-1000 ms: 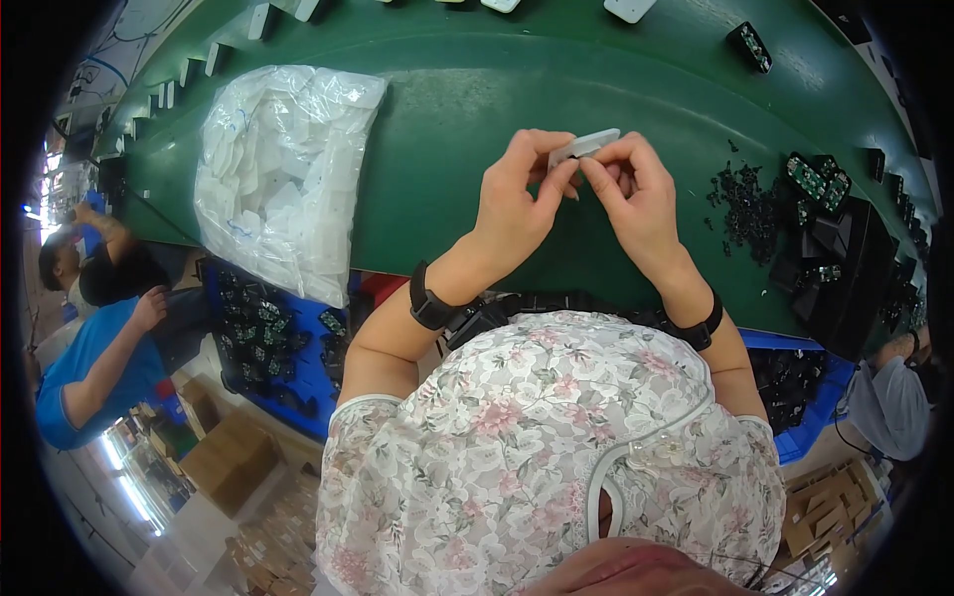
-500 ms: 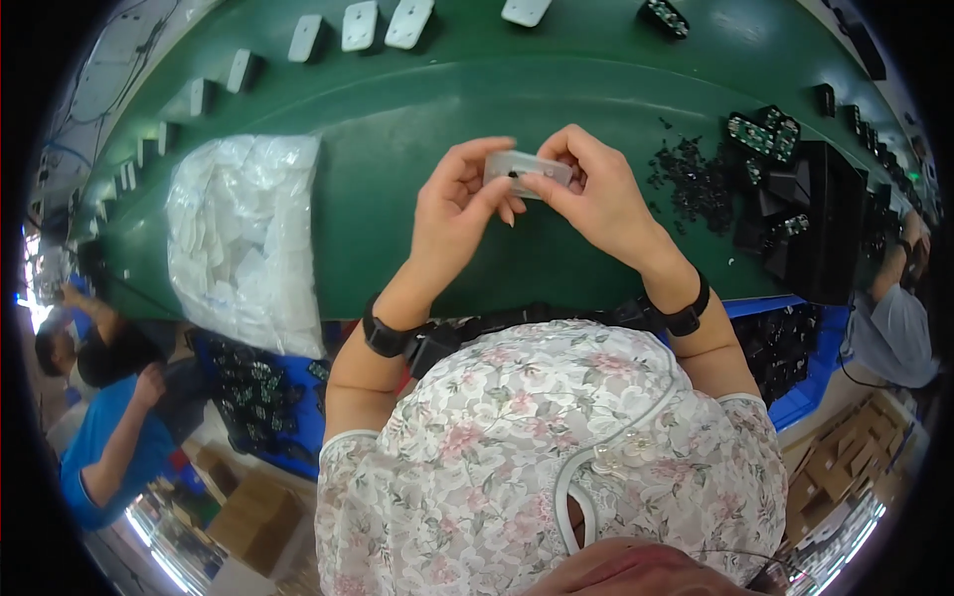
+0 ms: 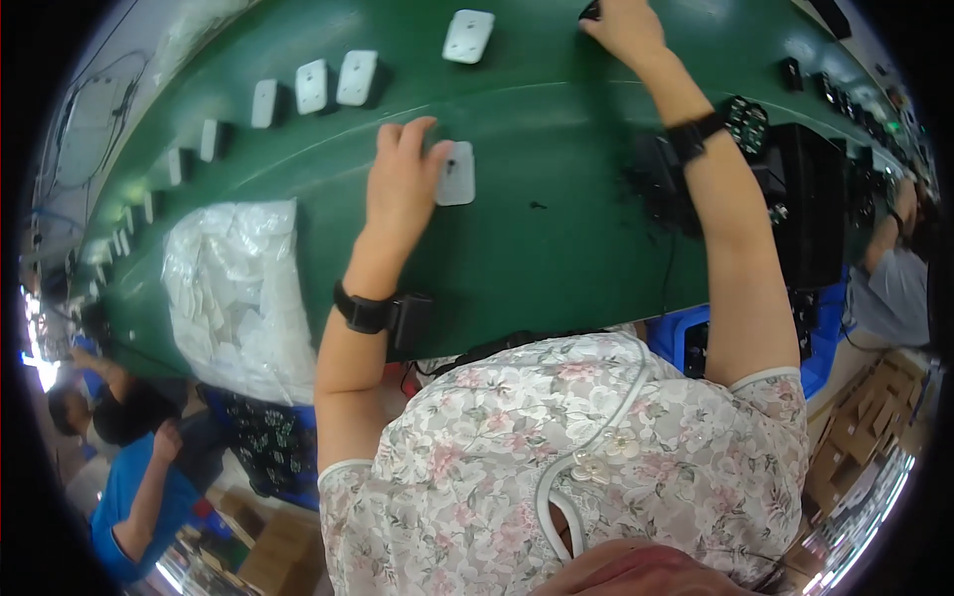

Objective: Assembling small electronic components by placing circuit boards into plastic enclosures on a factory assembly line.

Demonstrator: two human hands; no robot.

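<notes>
My right hand (image 3: 628, 32) reaches to the far edge of the view, its fingers closed on a black plastic part (image 3: 591, 12) that shows only in part. My left hand (image 3: 402, 184) is over the green table, fingers stretched and thumb at the upper left edge of a white plastic cover (image 3: 457, 175). That cover lies flat on the table, with a small dark spot near its upper middle. Beyond it lies another white cover (image 3: 468, 37). A small black piece (image 3: 538, 205) rests on the table to the right of the near cover.
A clear bag of white parts (image 3: 238, 298) lies at the left. White covers (image 3: 312, 87) line the far left in a curved row. Circuit boards (image 3: 745, 124) and a black box (image 3: 807, 199) are at the right. Blue bins (image 3: 686, 333) stand below the table edge; co-workers (image 3: 149, 487) sit nearby.
The white cover has left both hands and now lies on the table. My right hand has moved far forward onto the black part; my left hand has opened. The whole view has shifted.
</notes>
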